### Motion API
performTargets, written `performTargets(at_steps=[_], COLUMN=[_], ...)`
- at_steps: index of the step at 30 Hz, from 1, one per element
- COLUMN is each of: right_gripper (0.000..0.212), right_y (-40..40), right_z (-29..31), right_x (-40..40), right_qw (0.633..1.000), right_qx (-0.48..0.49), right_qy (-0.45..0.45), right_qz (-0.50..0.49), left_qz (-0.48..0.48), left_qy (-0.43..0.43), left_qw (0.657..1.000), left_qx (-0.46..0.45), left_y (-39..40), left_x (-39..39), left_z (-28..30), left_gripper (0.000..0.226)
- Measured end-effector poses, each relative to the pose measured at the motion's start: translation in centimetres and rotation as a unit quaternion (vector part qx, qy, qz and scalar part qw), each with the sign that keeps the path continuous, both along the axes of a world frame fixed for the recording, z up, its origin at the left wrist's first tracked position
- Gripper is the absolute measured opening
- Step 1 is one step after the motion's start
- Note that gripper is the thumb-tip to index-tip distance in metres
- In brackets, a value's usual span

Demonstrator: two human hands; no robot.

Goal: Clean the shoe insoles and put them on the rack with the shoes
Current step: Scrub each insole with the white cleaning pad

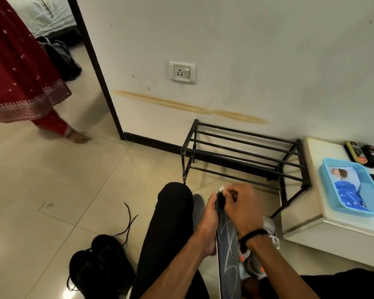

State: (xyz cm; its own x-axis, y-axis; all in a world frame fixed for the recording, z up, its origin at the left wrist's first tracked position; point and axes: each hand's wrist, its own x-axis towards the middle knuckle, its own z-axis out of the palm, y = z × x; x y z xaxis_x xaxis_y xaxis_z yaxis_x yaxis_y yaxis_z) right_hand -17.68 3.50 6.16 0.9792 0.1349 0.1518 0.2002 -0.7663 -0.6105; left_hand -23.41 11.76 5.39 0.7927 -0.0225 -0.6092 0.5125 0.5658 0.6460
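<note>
Both hands meet just in front of the rack (242, 152): left hand (208, 214) grips the dark insole (227, 251) edgewise, right hand (240, 206) pinches a white wipe (221, 188) at its tip (thin, bendy, light; likely best held mid-length)

White wall socket (183, 72) above brown wall stain (190, 107). Blue tray (352, 187) on white desk (311, 210). Person in red dress (20, 67) at doorway.
</note>
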Motion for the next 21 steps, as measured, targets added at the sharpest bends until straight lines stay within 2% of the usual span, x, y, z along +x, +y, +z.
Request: performTargets(at_steps=[4,10,15,21], right_gripper=[0.007,0.01,0.007,0.006], right_y=[0.5,1.5,1.0,0.8], right_z=[-0.2,1.3,0.7,0.4], right_x=[-1.3,0.9,-2.2,0.3], right_qw=[0.998,1.0,0.996,0.998], right_qx=[-0.032,-0.017,0.02,0.054], right_qy=[0.021,0.001,0.056,0.017], right_qz=[0.046,0.022,0.068,0.024], left_qz=[0.013,0.015,0.052,0.044], left_qy=[0.002,0.001,0.008,-0.006], left_qw=[1.0,1.0,0.999,0.999], left_qx=[0.011,0.008,-0.001,0.015], left_y=[0.1,0.2,0.8,0.1], left_x=[0.2,0.5,0.7,0.5], left_z=[-0.5,-0.5,-0.8,-0.3], left_gripper=[0.054,0.058,0.057,0.057])
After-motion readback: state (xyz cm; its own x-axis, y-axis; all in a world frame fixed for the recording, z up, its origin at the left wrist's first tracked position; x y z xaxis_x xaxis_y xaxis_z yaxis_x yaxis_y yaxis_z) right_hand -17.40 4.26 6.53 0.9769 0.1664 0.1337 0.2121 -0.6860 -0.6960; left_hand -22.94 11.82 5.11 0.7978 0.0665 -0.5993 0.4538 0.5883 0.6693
